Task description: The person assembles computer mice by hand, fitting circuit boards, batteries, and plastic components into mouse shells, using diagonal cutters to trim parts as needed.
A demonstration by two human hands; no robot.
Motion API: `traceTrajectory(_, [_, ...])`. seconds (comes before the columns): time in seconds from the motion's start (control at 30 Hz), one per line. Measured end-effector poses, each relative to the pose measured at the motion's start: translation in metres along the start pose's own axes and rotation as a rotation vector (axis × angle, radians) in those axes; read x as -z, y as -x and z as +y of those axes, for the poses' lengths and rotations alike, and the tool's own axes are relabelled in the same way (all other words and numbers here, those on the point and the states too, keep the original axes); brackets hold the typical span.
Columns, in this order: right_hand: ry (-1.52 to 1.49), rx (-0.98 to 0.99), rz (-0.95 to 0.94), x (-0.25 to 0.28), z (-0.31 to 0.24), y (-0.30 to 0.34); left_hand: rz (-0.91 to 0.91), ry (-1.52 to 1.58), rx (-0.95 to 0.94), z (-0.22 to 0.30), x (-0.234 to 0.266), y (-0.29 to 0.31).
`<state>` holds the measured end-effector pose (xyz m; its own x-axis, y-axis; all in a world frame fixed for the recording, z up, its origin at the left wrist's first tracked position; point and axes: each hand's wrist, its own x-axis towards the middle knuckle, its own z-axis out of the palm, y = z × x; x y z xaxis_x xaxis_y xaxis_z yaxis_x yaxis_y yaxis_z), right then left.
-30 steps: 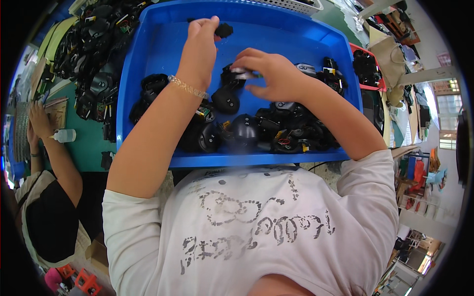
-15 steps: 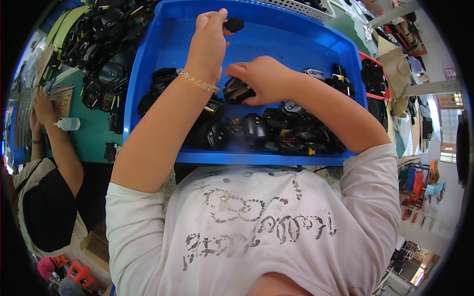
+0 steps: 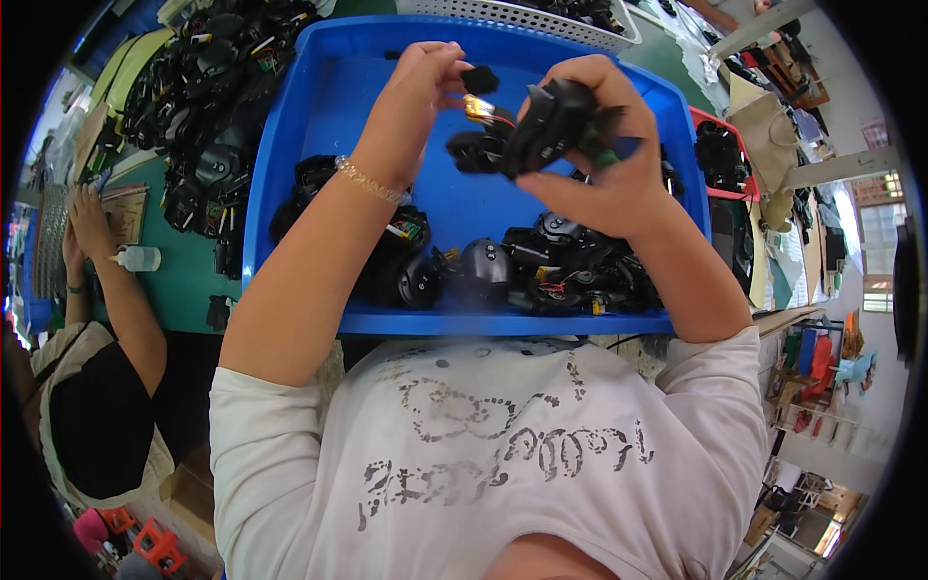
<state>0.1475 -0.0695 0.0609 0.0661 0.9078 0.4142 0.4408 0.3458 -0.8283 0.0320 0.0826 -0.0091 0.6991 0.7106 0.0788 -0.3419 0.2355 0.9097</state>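
Note:
Over the blue bin I hold a black plastic device housing in my right hand. Its shell is spread apart; a smaller black part and a silver-and-yellow battery with red wires hang at its left side. A bit of green shows near my fingers. My left hand pinches a small dark fuzzy-edged piece at its fingertips, close beside the battery. Below both hands, several similar black housings with wires and batteries lie along the bin's near side.
A large heap of black housings covers the green table to the left. There, another person's hands are near a small clear bottle. Beyond the bin stands a white perforated basket; a red tray sits at right.
My right hand has risen and moved right with the housing, which now shows its dangling battery and wires. My left hand, with the small dark piece, has come slightly lower.

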Motion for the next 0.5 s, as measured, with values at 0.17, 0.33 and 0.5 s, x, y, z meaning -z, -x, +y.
traceTrajectory(0.17, [-0.201, 0.278, -0.119, 0.013, -0.025, -0.004, -0.577, 0.409, 0.267, 0.024, -0.03, 0.033])
traceTrajectory(0.33, [0.131, 0.5, -0.116, 0.02, -0.026, -0.005, -0.843, 0.407, 0.139, 0.028, -0.043, 0.06])
traceTrajectory(0.5, [0.252, 0.508, -0.074, 0.018, -0.006, -0.004, -0.872, 0.355, 0.218, 0.021, -0.038, 0.061])
